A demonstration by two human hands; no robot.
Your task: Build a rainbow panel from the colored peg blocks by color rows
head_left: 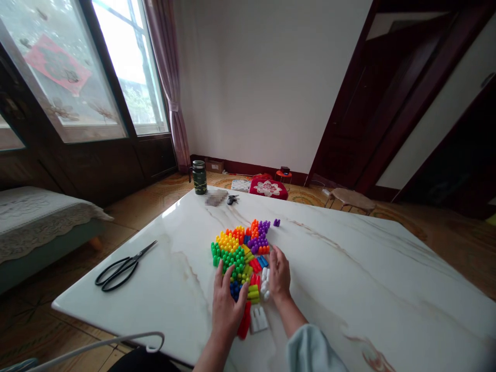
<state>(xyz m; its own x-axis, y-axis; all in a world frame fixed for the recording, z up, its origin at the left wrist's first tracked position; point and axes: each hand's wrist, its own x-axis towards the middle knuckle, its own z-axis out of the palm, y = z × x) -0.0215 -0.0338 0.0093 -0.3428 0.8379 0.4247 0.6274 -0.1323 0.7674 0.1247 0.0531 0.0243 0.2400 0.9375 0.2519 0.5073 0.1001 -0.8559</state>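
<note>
At frame centre, my left hand [226, 305] and right hand [279, 274] lie open-fingered, gripping nothing, flanking the peg-block cluster [241, 253] on the surface [368, 289]. I judge a sideways nudge could scatter loose pieces.

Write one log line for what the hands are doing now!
left hand: flat on colourful blocks | right hand: open, beside white blocks | scissors: left, untouched
</note>
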